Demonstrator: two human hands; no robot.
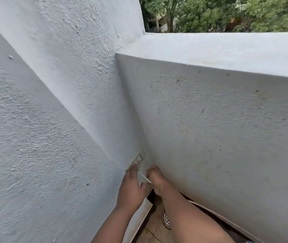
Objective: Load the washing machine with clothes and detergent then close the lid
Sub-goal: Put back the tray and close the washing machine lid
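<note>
Pale grey-white wall (52,120), cream socket plate (136,159), green trees (227,13)

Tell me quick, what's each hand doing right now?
Left hand: open, fingers resting on the wall socket.
Right hand: cannot tell; something thin and pale sits by its fingers.

I can read no words, brands, numbers or signs anywhere before me. The switch plate (136,161) under my fingers shows no legible marking, and the plastered wall (209,120) carries only specks and stains.
</note>
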